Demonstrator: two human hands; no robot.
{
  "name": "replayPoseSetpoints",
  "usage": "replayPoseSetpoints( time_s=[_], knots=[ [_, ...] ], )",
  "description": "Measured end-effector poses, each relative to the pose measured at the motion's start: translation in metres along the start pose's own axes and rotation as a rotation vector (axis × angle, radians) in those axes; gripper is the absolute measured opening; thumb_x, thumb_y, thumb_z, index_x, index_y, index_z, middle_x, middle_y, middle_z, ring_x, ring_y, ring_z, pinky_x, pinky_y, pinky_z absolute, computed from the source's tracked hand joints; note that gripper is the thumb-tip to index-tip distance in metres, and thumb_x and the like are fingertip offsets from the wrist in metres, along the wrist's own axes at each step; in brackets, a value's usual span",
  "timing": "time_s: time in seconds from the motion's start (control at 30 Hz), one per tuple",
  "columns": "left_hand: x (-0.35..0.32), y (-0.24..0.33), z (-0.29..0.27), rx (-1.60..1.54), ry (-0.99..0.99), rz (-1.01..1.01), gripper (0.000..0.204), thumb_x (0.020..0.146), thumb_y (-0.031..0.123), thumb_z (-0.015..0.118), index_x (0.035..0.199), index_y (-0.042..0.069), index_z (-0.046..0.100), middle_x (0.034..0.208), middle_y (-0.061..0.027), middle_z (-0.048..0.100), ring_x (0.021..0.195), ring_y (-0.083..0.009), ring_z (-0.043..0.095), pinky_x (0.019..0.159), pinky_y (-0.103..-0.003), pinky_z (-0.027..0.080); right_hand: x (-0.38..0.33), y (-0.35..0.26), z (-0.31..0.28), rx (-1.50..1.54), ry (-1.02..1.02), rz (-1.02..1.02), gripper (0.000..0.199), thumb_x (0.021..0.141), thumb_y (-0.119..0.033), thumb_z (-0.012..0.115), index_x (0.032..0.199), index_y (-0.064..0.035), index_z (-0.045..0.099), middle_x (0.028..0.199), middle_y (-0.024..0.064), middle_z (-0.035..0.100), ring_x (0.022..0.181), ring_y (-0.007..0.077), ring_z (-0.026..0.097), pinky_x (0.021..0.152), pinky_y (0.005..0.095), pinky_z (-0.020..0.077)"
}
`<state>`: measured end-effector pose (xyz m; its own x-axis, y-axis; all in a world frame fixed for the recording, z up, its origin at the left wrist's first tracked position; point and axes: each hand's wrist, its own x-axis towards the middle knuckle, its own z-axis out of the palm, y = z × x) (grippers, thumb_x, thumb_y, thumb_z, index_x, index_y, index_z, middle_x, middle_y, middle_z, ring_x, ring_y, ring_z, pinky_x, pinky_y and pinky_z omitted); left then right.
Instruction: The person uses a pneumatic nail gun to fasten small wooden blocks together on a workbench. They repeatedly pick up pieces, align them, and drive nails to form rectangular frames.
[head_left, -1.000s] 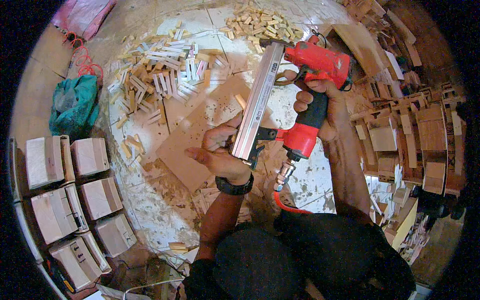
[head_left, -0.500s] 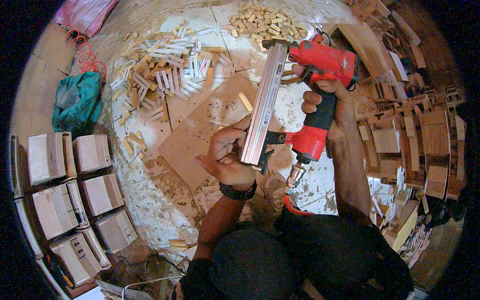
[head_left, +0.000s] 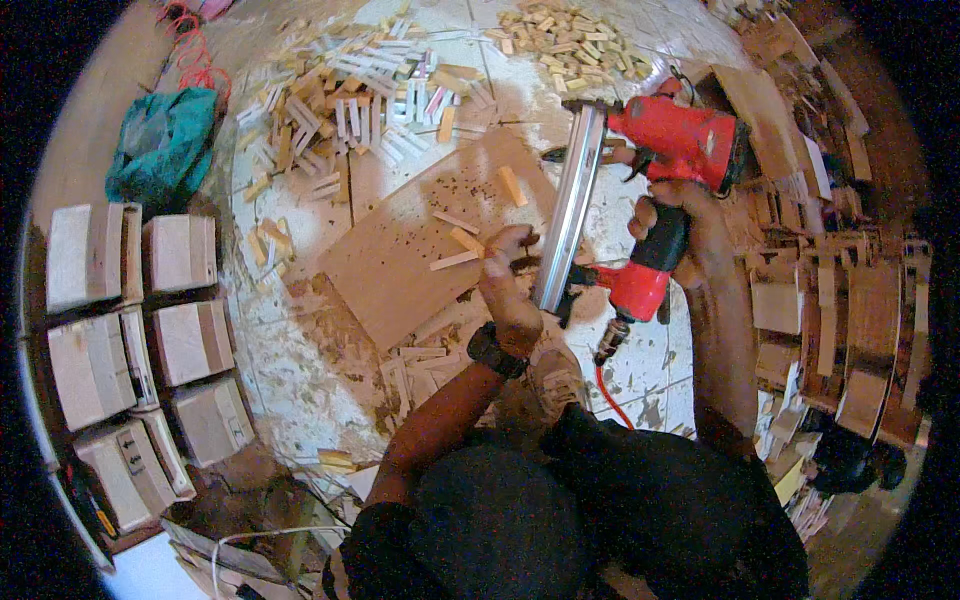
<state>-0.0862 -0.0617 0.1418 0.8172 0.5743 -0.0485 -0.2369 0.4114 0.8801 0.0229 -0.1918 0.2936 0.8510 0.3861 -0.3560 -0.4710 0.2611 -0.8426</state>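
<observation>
My right hand (head_left: 705,222) is wrapped round the black grip of a red air nail gun (head_left: 690,138), held up above the floor. Its long silver magazine (head_left: 573,215) stands on the left side, tilted, with its lower end toward me. Close beside that lower end is my left hand (head_left: 512,290), a dark watch on its wrist. Its fingers are loosely bent and apart, with no object visible in them; whether the palm touches the magazine I cannot tell. A red air hose (head_left: 610,390) runs from the metal fitting below the grip.
Under my hands lies a flat brown board (head_left: 400,250) with a few wood strips and dark specks. Small wood pieces are heaped beyond it (head_left: 350,110) and at far right (head_left: 575,45). Wooden boxes (head_left: 90,360) stand left, near a green bag (head_left: 160,145). Stacked wooden parts (head_left: 815,320) line the right.
The nail gun and both hands have shifted right in view, as the whole view has also moved. My left hand has come out from behind the magazine's lower end to its left side.
</observation>
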Motion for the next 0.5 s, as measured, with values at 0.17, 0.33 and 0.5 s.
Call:
replayPoseSetpoints(
  time_s=[0.17,0.33,0.5],
  knots=[
    [-0.002,-0.046,-0.079,0.713,-0.058,0.150,0.028,0.088,0.013,0.051,0.114,0.004,0.055,0.111,-0.0165,0.057,0.103,-0.0322,0.053,0.090,-0.042,0.044,-0.002,0.032,-0.014,-0.555,0.125,0.057,0.026,0.074,-0.005,0.065,0.098,-0.0021,0.056,0.070,0.0075,0.060,0.058,0.0158,0.058,0.053,0.0286,0.0489],
    [0.044,-0.059,-0.141,1.292,-0.200,0.356,0.033,0.079,0.009,0.059,0.112,0.004,0.057,0.113,-0.0150,0.057,0.106,-0.0335,0.051,0.089,-0.044,0.044,0.002,0.074,-0.022,-0.853,0.067,0.142,0.036,0.074,0.000,0.066,0.108,-0.0015,0.052,0.081,0.0079,0.064,0.064,0.0177,0.062,0.056,0.0318,0.0528],
    [0.067,-0.058,-0.147,1.453,-0.433,0.200,0.034,0.077,0.013,0.064,0.109,0.006,0.059,0.114,-0.0113,0.055,0.108,-0.0301,0.049,0.091,-0.042,0.041,0.022,0.107,-0.038,-1.024,-0.022,0.061,0.040,0.072,-0.004,0.065,0.109,-0.0037,0.052,0.087,0.0056,0.062,0.072,0.0162,0.061,0.061,0.0320,0.0510]
  ],
)
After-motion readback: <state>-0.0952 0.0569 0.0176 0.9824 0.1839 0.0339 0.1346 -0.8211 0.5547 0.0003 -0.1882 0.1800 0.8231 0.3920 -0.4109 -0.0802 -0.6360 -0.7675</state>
